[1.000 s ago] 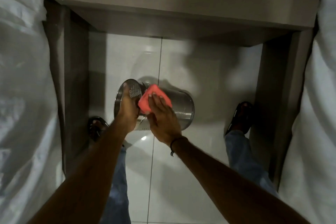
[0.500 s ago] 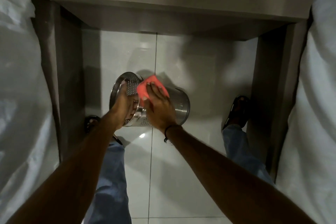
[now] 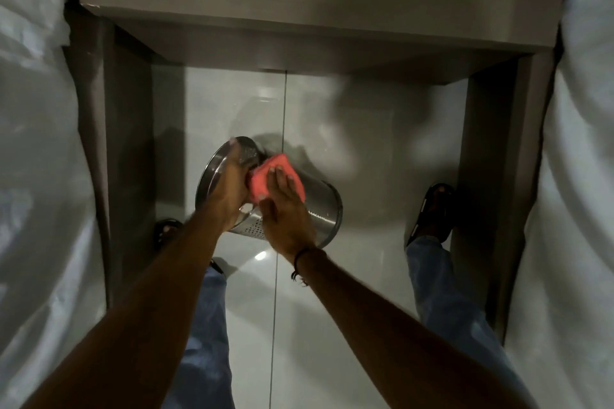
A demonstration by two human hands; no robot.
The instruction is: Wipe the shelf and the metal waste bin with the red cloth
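A shiny perforated metal waste bin (image 3: 324, 209) is held tipped on its side above the tiled floor, its open mouth turned left. My left hand (image 3: 232, 189) grips the bin's rim at the mouth. My right hand (image 3: 285, 209) lies flat on a folded red cloth (image 3: 265, 176), pressing it against the bin's upper side near the rim. The grey shelf (image 3: 299, 0) spans the top of the view, above and beyond the bin.
Grey side panels (image 3: 126, 129) of the shelf unit stand left and right of the white tiled floor (image 3: 365, 143). White bedding (image 3: 36, 176) fills both edges of the view. My feet in dark sandals (image 3: 435, 206) stand either side of the bin.
The red cloth under my right hand has slid a little along the bin's side toward the rim. My left hand keeps its hold on the rim.
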